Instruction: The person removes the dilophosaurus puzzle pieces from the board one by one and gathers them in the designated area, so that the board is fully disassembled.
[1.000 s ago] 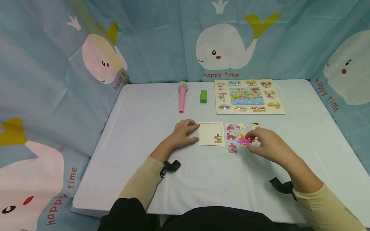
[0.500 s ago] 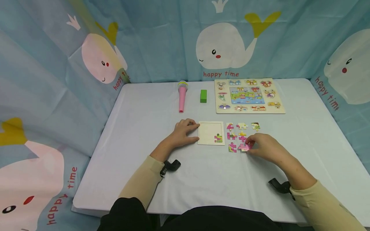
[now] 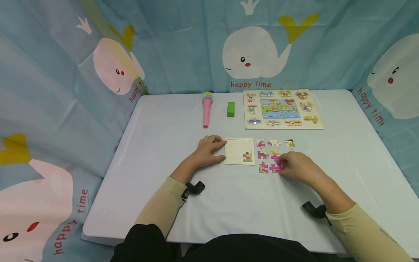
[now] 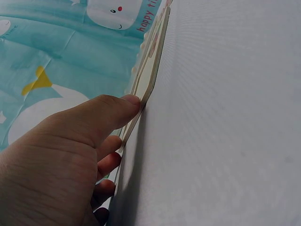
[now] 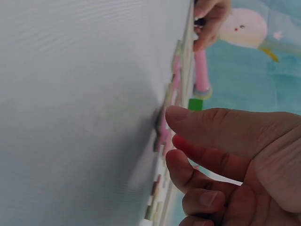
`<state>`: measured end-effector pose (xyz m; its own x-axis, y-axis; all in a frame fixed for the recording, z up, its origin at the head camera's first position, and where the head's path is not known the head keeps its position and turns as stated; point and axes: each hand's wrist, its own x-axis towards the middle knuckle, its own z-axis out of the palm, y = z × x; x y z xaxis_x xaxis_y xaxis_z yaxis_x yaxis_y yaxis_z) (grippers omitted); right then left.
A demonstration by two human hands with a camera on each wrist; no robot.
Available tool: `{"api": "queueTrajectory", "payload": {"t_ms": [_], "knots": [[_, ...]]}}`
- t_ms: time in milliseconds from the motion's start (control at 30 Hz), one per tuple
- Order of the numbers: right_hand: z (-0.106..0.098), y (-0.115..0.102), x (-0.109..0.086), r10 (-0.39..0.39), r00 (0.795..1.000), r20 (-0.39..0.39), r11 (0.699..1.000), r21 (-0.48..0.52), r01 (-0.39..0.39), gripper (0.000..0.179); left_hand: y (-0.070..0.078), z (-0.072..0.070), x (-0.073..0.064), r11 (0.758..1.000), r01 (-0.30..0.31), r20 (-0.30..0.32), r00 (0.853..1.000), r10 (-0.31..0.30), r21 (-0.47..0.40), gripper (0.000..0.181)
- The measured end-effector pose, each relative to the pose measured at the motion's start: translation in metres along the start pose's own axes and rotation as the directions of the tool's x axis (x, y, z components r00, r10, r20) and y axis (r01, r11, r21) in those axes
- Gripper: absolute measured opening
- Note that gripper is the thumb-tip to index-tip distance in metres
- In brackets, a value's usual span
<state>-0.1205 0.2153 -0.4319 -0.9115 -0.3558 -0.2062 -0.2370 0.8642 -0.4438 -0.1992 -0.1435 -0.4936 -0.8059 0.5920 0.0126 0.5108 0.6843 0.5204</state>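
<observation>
My right hand (image 3: 299, 165) pinches the right edge of a pink jigsaw piece (image 3: 275, 167), which lies in the near row of loose pieces. In the right wrist view, the thumb and fingertips meet the piece (image 5: 163, 129) at the tabletop. Several other jigsaw pieces (image 3: 263, 167) lie in rows beside it. To their left is a small cream puzzle tray (image 3: 234, 151), with one pink-and-green piece (image 3: 247, 157) in its lower right corner. My left hand (image 3: 207, 151) touches the tray's left edge, thumb and forefinger spread apart along it.
Behind the tray lie a pink toy microphone (image 3: 206, 111) and a green block (image 3: 230, 109). A larger wooden picture puzzle board (image 3: 314, 125) is at the back right. Whale-printed curtains (image 3: 183, 47) close in the white table (image 3: 157, 145).
The right hand has brought the pink jigsaw piece toward the near side and down into the near row, uncovering pieces behind it. The left hand and tray stay put.
</observation>
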Motion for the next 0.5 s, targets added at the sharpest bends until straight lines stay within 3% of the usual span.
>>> {"api": "queueTrajectory", "payload": {"t_ms": [500], "knots": [[-0.02, -0.015, -0.002, -0.036, 0.997, -0.071, 0.998, 0.048, 0.039, 0.032, 0.001, 0.0, 0.0, 1.0, 0.009, 0.001, 1.0, -0.009, -0.001, 0.065]]}}
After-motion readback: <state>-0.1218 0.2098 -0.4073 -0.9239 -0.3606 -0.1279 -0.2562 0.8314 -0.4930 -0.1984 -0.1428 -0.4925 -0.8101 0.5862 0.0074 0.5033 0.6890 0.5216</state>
